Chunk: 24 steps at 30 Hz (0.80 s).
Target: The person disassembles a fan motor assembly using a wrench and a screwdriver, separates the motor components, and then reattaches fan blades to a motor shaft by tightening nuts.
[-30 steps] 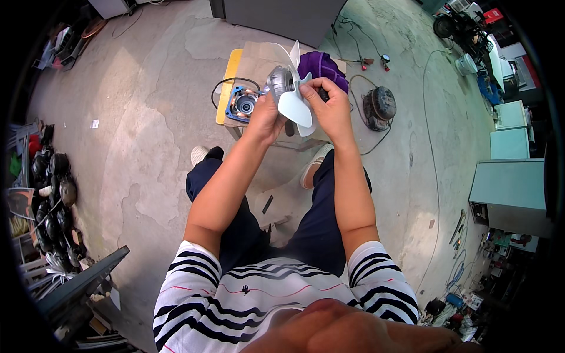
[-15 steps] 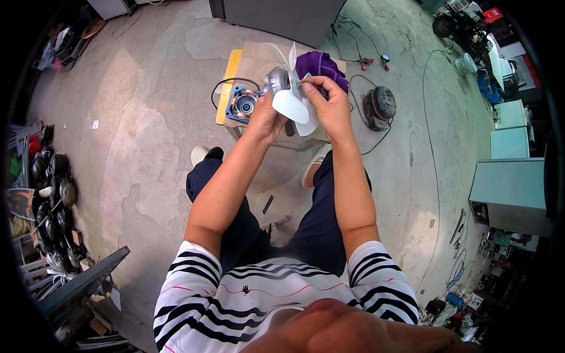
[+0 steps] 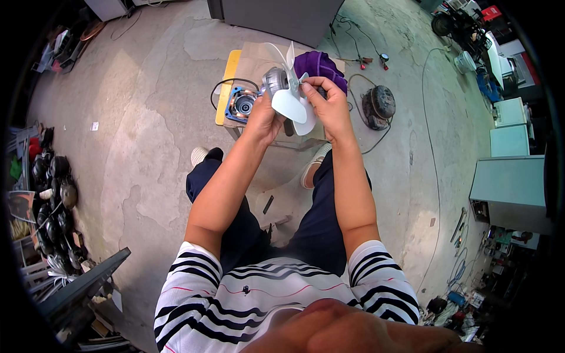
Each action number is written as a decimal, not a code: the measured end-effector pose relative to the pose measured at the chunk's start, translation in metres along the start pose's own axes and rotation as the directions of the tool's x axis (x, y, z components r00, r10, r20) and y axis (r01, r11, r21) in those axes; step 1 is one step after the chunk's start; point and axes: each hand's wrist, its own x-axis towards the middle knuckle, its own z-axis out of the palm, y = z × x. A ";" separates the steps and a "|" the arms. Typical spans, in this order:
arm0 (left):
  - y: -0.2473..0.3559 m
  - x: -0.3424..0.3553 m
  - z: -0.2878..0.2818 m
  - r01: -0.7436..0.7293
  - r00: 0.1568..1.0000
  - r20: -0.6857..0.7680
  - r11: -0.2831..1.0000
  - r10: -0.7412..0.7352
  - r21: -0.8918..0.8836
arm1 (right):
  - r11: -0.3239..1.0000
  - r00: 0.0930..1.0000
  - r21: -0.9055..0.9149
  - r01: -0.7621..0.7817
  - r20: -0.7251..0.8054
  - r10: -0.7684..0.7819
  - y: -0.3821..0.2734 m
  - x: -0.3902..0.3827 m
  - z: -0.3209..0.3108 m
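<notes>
A fan motor with a silvery housing (image 3: 273, 80) is held up over a small bench by my left hand (image 3: 265, 120), its fingers wrapped round it and partly hidden. White fan blades (image 3: 288, 107) stand out from the motor's right side. At the hub of the blades, the thumb and forefinger of my right hand (image 3: 326, 106) are pinched together; what lies between them is too small to name. Left of the motor, a blue-framed motor stator (image 3: 242, 104) with copper windings and a black cable rests on the bench.
The bench (image 3: 250, 57) has a cardboard top and a yellow edge strip. A purple cloth (image 3: 322, 67) lies on its far right. A dark compressor (image 3: 378, 107) sits on the floor to the right. Beyond the bench stands a large grey cabinet (image 3: 276, 20); gauge hoses (image 3: 362, 59) lie near it.
The fan has shifted very slightly to the left, and its blades have turned a little. Both hands keep nearly the same place and grip.
</notes>
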 end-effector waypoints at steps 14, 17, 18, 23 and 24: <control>0.007 -0.002 0.002 -0.050 0.999 0.005 0.989 0.050 0.142 | 0.994 0.995 -0.054 -0.095 0.021 0.097 -0.010 -0.002 -0.006; 0.009 -0.005 0.004 -0.049 0.999 0.019 0.986 0.046 0.161 | 0.984 0.986 0.078 -0.160 0.055 0.156 -0.007 -0.001 -0.010; 0.009 -0.006 0.005 -0.051 0.999 0.022 0.985 0.048 0.166 | 0.972 0.981 0.143 -0.189 0.075 0.180 -0.005 0.001 -0.013; 0.010 -0.008 0.004 -0.034 0.999 0.040 0.988 0.029 0.147 | 0.746 0.921 0.541 -0.389 0.262 0.289 0.004 0.010 -0.028; 0.010 -0.007 0.004 -0.037 0.999 0.038 0.990 0.032 0.140 | 0.662 0.907 0.620 -0.421 0.301 0.295 0.005 0.012 -0.029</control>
